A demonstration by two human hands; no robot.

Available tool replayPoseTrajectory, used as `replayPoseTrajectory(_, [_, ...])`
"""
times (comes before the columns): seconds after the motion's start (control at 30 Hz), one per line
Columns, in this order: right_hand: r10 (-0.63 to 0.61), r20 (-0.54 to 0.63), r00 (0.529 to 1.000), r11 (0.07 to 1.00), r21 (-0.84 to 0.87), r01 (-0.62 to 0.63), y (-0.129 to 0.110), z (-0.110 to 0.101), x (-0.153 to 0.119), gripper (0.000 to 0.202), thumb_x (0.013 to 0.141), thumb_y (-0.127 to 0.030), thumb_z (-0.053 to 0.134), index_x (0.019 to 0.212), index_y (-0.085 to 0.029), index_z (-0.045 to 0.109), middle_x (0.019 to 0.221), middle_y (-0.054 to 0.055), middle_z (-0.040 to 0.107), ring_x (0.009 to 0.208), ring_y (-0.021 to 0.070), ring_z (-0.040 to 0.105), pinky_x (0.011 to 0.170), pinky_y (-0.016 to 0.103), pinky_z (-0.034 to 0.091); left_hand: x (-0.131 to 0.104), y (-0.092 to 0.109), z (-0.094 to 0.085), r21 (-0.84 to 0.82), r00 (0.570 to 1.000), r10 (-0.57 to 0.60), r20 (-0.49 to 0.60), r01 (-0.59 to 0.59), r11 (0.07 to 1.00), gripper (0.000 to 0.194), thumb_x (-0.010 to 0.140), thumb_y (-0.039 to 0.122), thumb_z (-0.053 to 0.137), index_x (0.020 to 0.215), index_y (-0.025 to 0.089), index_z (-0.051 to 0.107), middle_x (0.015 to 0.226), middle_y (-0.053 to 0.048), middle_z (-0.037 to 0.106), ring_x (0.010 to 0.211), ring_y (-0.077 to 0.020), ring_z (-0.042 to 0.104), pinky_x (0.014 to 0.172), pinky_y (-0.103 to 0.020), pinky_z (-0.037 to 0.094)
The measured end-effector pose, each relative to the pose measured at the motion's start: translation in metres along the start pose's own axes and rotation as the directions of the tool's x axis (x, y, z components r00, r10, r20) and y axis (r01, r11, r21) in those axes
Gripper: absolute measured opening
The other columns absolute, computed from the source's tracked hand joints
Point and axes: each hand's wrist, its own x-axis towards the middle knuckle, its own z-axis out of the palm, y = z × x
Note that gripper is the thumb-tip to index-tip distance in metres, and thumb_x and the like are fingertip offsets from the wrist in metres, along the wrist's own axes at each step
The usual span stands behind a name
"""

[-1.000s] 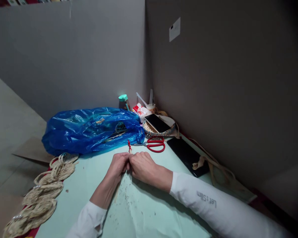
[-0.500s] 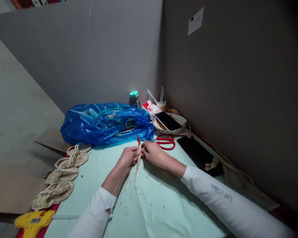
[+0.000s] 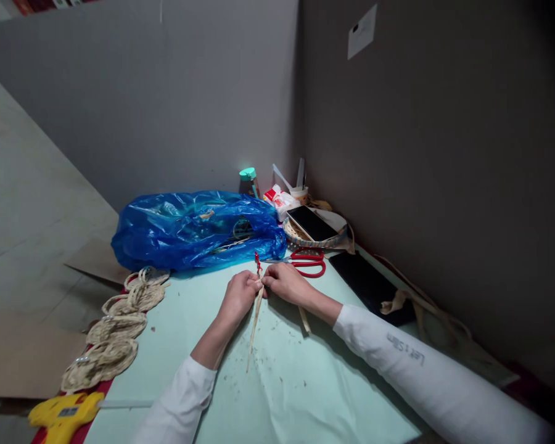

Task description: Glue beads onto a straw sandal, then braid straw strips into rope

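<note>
The left hand [image 3: 241, 292] pinches a thin bundle of pale tan, straw-like fibre strands [image 3: 254, 327], its fingers drawn together around the upper part. The right hand [image 3: 282, 282] meets it there, fingertips closed narrowly on the same bundle (exactly how they grip is partly hidden by the fingers themselves). The bundle is held above the table [image 3: 314, 388] with its pale green covering, its tail slanting down toward the person, and a twisted bright red cord [image 3: 258, 261] stands up at its top. A separate-looking flat tan strip [image 3: 304, 320] shows below the right wrist.

Just beyond the right hand lie scissors with red looped handles [image 3: 311, 264], their blades pointing left. Behind both hands rests a crumpled, shiny blue plastic bag [image 3: 185, 228], open toward the right. A dark-screened smartphone with a pale edge [image 3: 312, 223] lies on a shallow round woven basket [image 3: 337, 239], and a flat black rectangular slab [image 3: 370, 287] lies nearer the right sleeve. Along the left edge sit braided tan fibre pieces [image 3: 127, 325] in a row, with a yellow glue gun [image 3: 65, 414] nearest the person.
</note>
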Motion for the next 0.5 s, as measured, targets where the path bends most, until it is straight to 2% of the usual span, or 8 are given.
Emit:
replayPoseTrajectory(0.13, [0.039,-0.083,0.996,0.999,-0.011,-0.04,-0.001,0.001,-0.001,0.017,0.077,-0.019,0.053,0.066,-0.015,0.066,0.065,0.006,0.065,0.063,0.0155,0.052,0.055,0.025,0.026,-0.009,0.013,-0.007,0.29,0.993,0.112,-0.03,-0.098,0.952,0.021,0.077,0.021,0.051,0.058,0.019,0.058,0.062,-0.004,0.068,0.064,-0.0179,0.057,0.063,-0.027,0.034])
replayPoseTrajectory(0.23, [0.052,-0.108,0.993,0.999,0.012,-0.051,-0.003,0.002,-0.002,0.014,0.074,-0.017,0.054,0.066,-0.014,0.065,0.066,0.006,0.064,0.063,0.0152,0.052,0.055,0.025,0.025,-0.018,0.021,-0.003,0.471,0.985,0.161,-0.061,-0.114,0.875,0.024,0.081,0.019,0.047,0.061,0.019,0.061,0.066,-0.006,0.069,0.067,-0.0199,0.06,0.064,-0.029,0.034])
replayPoseTrajectory(0.37, [0.085,-0.094,0.992,0.992,0.101,-0.075,-0.001,0.003,-0.002,0.012,0.07,-0.012,0.054,0.063,-0.014,0.063,0.063,0.004,0.063,0.061,0.0134,0.052,0.054,0.023,0.028,-0.033,0.025,0.014,0.642,0.975,0.215,-0.05,-0.133,0.755,0.025,0.085,0.017,0.043,0.08,0.018,0.068,0.082,-0.011,0.072,0.077,-0.0236,0.064,0.066,-0.031,0.035])
replayPoseTrajectory(0.5, [0.113,-0.007,0.994,0.968,0.224,-0.109,0.007,0.003,0.001,0.015,0.071,-0.013,0.051,0.062,-0.014,0.064,0.05,0.0,0.056,0.051,0.011,0.051,0.05,0.021,0.032,-0.044,0.026,0.028,0.745,0.974,0.225,0.026,-0.169,0.645,0.032,0.084,0.007,0.04,0.101,0.012,0.067,0.096,-0.015,0.07,0.084,-0.0259,0.065,0.069,-0.032,0.038])
